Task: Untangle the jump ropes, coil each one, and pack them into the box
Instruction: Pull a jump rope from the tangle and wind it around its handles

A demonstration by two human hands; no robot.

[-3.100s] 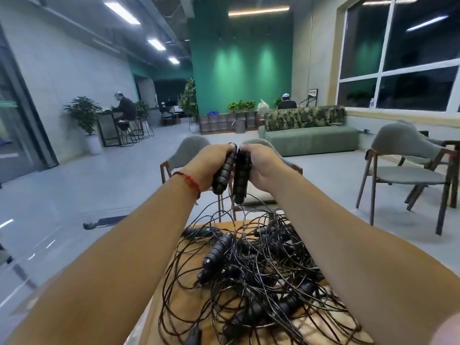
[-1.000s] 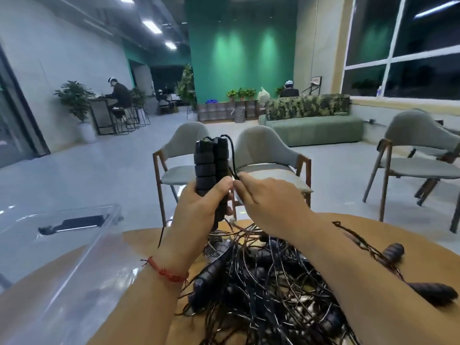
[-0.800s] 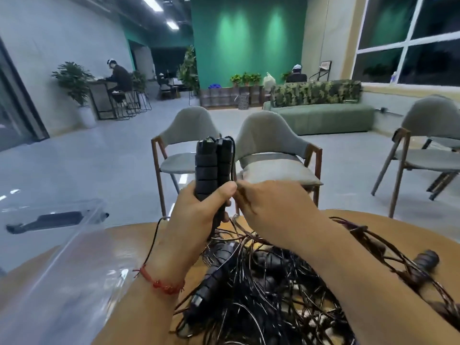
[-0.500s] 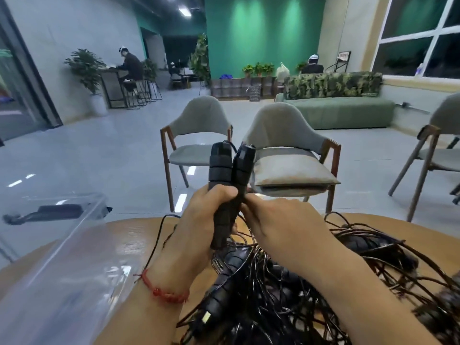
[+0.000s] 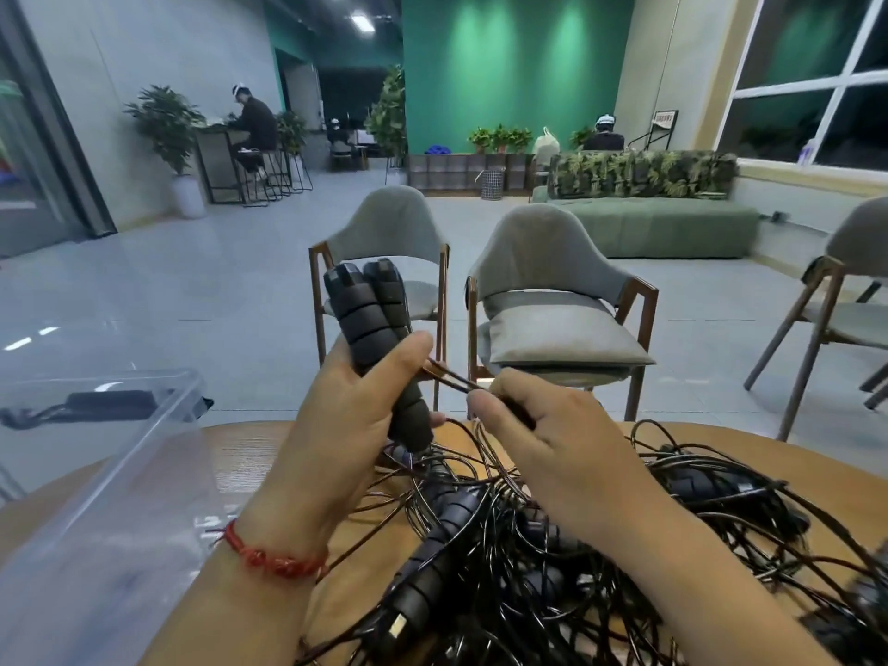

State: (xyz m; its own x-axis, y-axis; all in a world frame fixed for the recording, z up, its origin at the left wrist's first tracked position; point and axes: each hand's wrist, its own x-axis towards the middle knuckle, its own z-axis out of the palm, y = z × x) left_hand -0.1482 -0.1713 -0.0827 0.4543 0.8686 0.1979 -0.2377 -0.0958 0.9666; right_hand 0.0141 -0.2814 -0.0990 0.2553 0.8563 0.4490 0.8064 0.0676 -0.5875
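Observation:
My left hand (image 5: pixel 351 415) grips two black ribbed jump-rope handles (image 5: pixel 370 310) side by side, upright above the table. My right hand (image 5: pixel 543 435) pinches the thin black cord (image 5: pixel 449 377) that runs from those handles and holds it taut to the right. Below both hands lies a tangled heap of black jump ropes (image 5: pixel 552 560) with several more handles in it, spread over the round wooden table (image 5: pixel 250 463). A clear plastic box (image 5: pixel 101 473) stands on the table at the left.
Two grey chairs with wooden frames (image 5: pixel 552 300) stand just beyond the table's far edge, another at the right (image 5: pixel 845 300). A green sofa (image 5: pixel 648 223) is further back. People sit at the far left and behind the sofa.
I lowered the handle pair from arm's length to just above the table and gathered both into my left hand. My right hand let go of its handle and now pulls the cord out to the right.

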